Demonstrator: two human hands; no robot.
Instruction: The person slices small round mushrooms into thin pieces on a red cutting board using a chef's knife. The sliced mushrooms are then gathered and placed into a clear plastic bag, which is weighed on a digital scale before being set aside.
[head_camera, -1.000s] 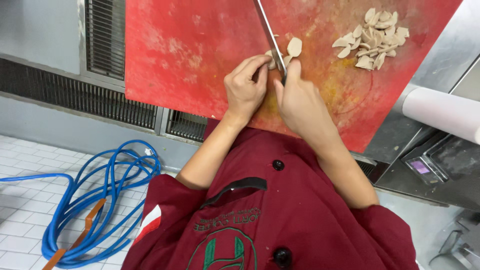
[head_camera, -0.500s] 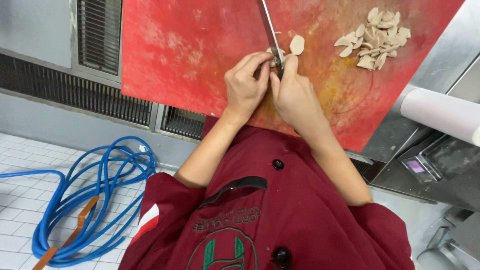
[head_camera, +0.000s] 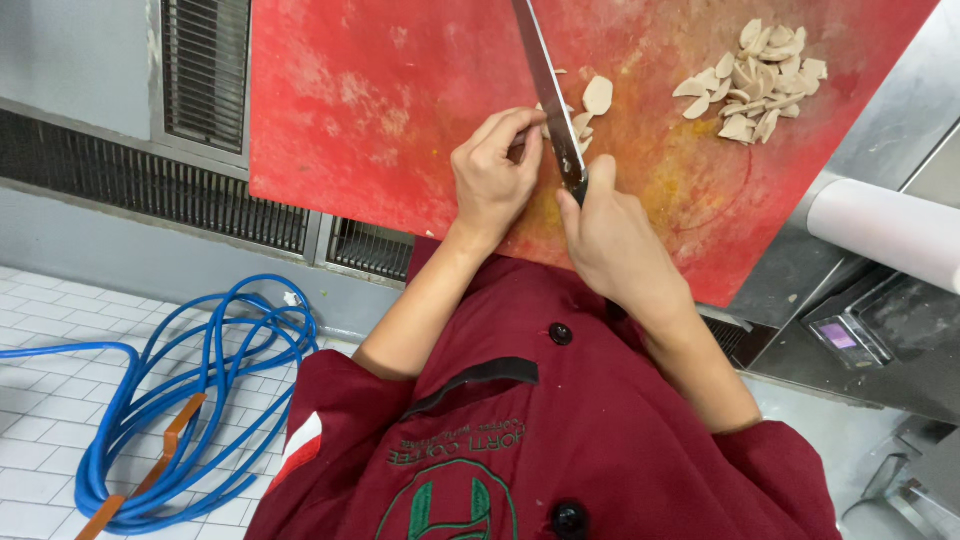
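Observation:
A big red cutting board (head_camera: 380, 100) lies in front of me. My right hand (head_camera: 615, 235) grips the handle of a long knife (head_camera: 545, 85) whose blade points away from me. My left hand (head_camera: 495, 175) has its fingers curled, pressing a small pale piece of food against the blade's left side. A few cut pale slices (head_camera: 592, 105) lie just right of the blade. A heap of several slices (head_camera: 752, 80) sits at the board's far right.
A white roll (head_camera: 885, 225) lies on the steel counter right of the board, with a small scale (head_camera: 850, 330) below it. A coiled blue hose (head_camera: 190, 400) lies on the white tiled floor at left. A vent grille (head_camera: 205, 70) is beside the board.
The knife blade has shifted a little left across the food and another slice lies beside it. My left hand's fingertips have drawn back slightly. The view has tilted a bit.

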